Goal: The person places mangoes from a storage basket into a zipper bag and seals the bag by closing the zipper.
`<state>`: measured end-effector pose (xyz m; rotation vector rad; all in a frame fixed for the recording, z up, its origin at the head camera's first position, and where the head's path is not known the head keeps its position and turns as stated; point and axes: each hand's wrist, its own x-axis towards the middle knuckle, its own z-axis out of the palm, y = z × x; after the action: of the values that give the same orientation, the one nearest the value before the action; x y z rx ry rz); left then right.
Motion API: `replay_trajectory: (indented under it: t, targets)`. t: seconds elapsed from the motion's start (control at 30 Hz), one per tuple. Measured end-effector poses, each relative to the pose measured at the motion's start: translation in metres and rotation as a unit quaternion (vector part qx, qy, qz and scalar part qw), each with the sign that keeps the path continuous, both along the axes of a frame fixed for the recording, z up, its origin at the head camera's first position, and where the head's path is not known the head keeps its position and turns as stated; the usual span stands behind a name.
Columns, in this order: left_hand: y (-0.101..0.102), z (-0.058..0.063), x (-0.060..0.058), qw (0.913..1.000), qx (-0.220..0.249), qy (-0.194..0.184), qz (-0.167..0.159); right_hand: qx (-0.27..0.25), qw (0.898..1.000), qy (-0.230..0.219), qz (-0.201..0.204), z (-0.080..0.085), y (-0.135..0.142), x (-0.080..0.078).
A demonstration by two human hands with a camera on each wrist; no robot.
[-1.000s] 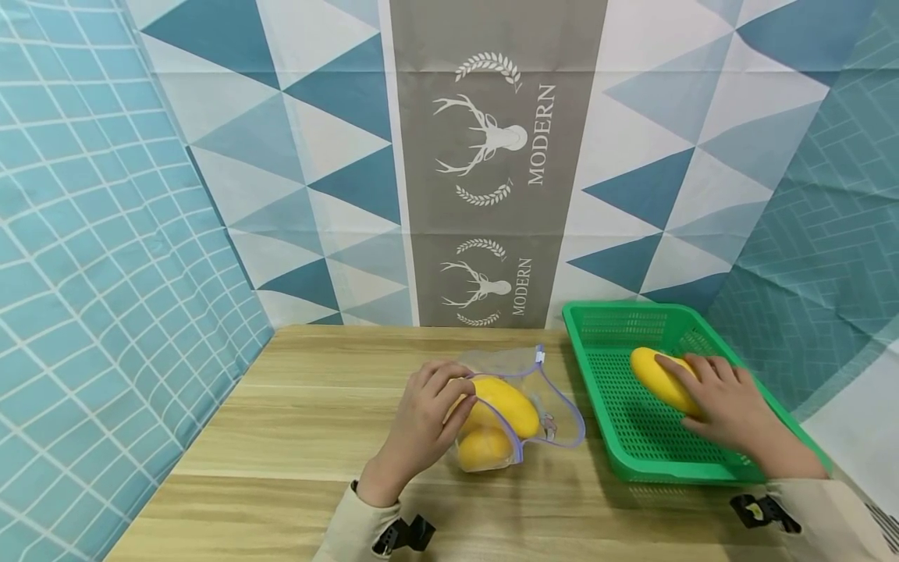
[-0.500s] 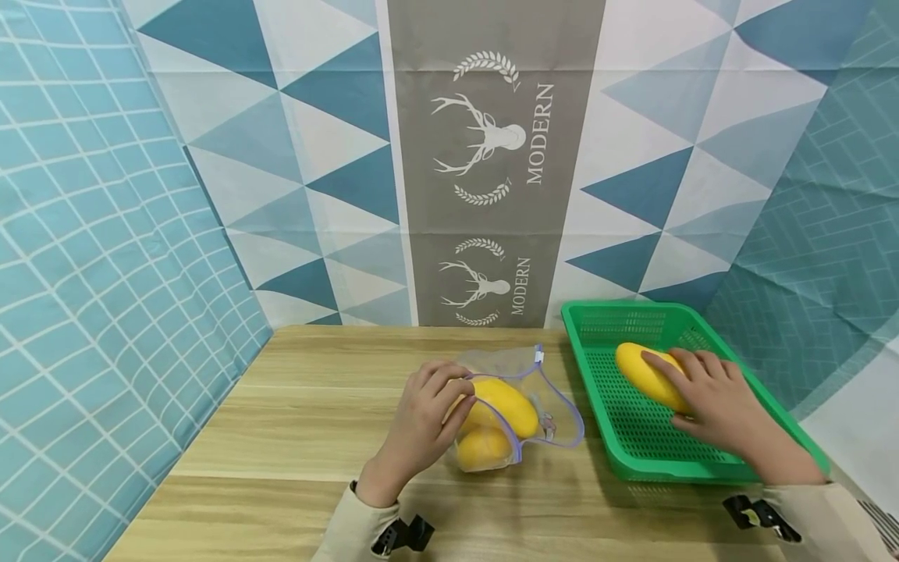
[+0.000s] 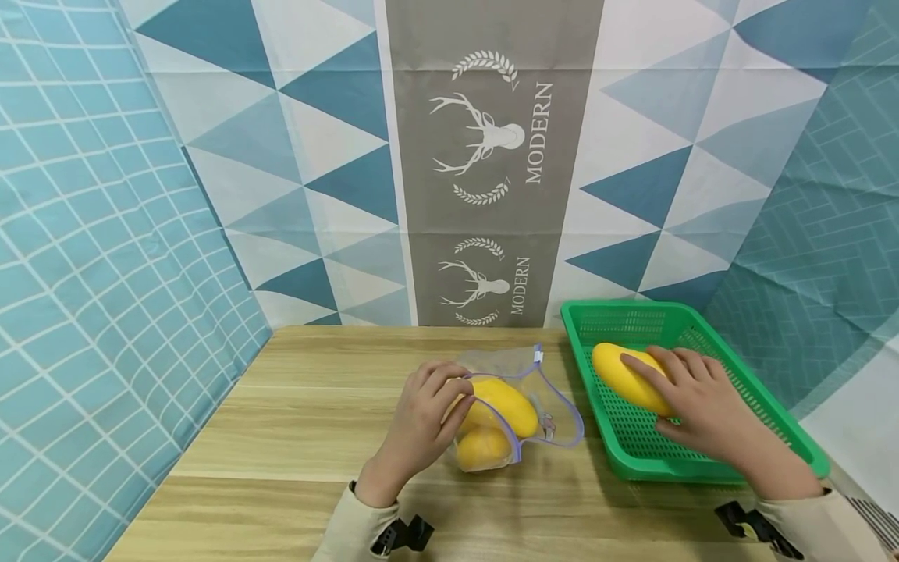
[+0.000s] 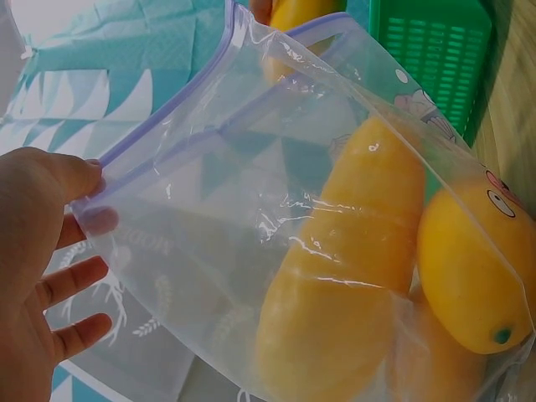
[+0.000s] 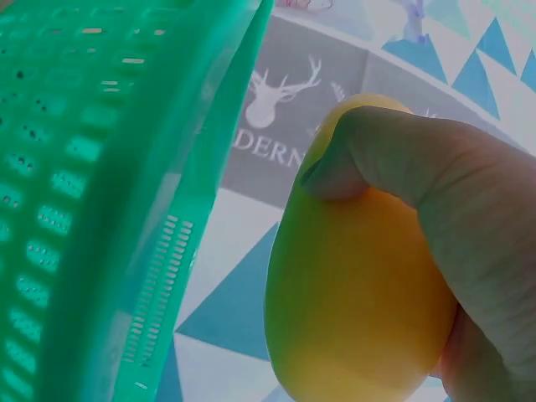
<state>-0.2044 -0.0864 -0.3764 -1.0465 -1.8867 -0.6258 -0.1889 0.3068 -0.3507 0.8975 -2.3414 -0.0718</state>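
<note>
My left hand point(image 3: 424, 414) pinches the purple zip edge of a clear zip bag point(image 4: 201, 193) between thumb and forefinger, its other fingers apart. The bag's mouth gapes towards the right. Inside lie several yellow mangoes; a long mango point(image 4: 347, 268) and a rounder mango point(image 4: 477, 268) with a green stem spot show through the plastic. My right hand point(image 3: 709, 406) grips another yellow mango point(image 3: 621, 378), thumb on one side, fingers over the other. That mango is held above the green basket point(image 3: 702, 470), near its left side. The fingers' far side is hidden in the right wrist view.
The basket stands on the right of the wooden table point(image 3: 302, 437), with a gap between it and the bag. A patterned cloth point(image 3: 492, 156) hangs behind the table, and a blue tiled sheet point(image 3: 105, 234) stands along the left.
My right hand has carried its mango left across the basket, towards the bag. The left hand and the bag have stayed in place.
</note>
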Motion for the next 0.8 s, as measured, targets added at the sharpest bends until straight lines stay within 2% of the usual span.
replay_trajectory:
  t: [0.23,0.5,0.8]
  targets:
    - [0.0,-0.001,-0.001,1.0,0.001,-0.001,0.001,-0.003,1.0,0.018,0.025,0.003,-0.012,0.007]
    - [-0.001,-0.001,-0.001,1.0,0.003,-0.001,0.004,0.0,0.999,0.02,0.046,0.012,-0.029,0.017]
    - [-0.001,0.0,-0.001,1.0,0.003,0.0,0.003,0.0,0.997,0.022,0.071,0.014,-0.045,0.023]
